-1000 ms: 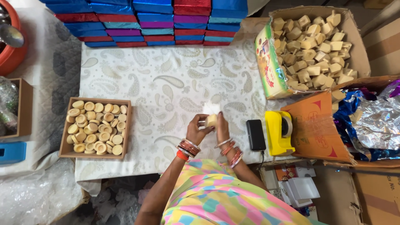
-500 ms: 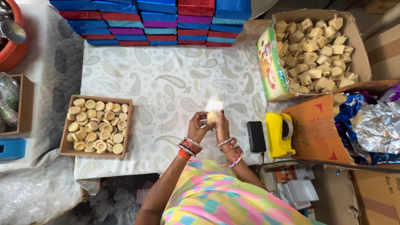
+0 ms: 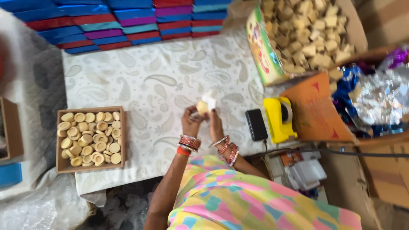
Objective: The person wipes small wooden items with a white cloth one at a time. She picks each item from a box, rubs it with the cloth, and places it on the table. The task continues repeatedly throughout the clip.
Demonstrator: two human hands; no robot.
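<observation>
Bare forearms, red and gold bangles stacked on the left wrist, thinner bangles on the right wrist, pastel patchwork-print garment in pink, yellow, green

I am sitting in a small packing workshop. Stacked flat boxes are lining the far edge of my cloth-covered table, a wooden tray is holding round pieces, and a cardboard carton is brimming with square blocks beside a yellow tape dispenser.

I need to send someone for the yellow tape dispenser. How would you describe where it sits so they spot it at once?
Start at the paisley cloth table and go to its right edge, below the open carton of tan blocks. The tape dispenser stands there beside a flat black device; it is the only bright yellow thing.
</observation>
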